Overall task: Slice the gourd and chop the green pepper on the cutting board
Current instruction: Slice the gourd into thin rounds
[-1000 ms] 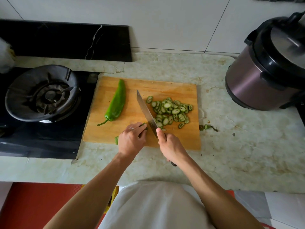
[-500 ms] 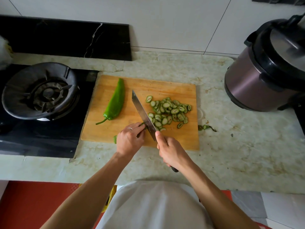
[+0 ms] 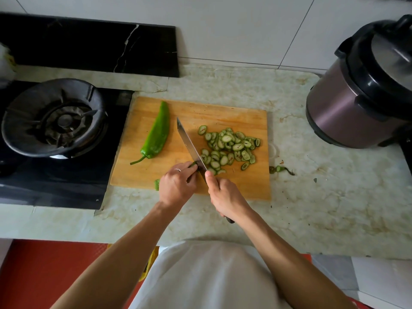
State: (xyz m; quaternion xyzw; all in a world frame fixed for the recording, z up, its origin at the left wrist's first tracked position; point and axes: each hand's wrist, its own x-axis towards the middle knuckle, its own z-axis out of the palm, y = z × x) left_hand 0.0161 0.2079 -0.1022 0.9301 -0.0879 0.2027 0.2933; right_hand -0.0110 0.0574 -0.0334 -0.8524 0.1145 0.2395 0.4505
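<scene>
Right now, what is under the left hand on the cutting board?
The left hand holds the last piece of gourd against the cutting board, beside the knife. Only its green ends show, one at the fingertips and one by the wrist. The middle is covered.

Matt wooden cutting board point(image 3: 245, 188), marbled countertop point(image 3: 312, 208)

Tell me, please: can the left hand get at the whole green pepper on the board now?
Probably yes. The green pepper lies bare, left of the knife, but the left hand must first release the gourd.

Left hand point(image 3: 177, 188) curled fingers-down, right hand point(image 3: 225, 197) in a closed grip.
</scene>
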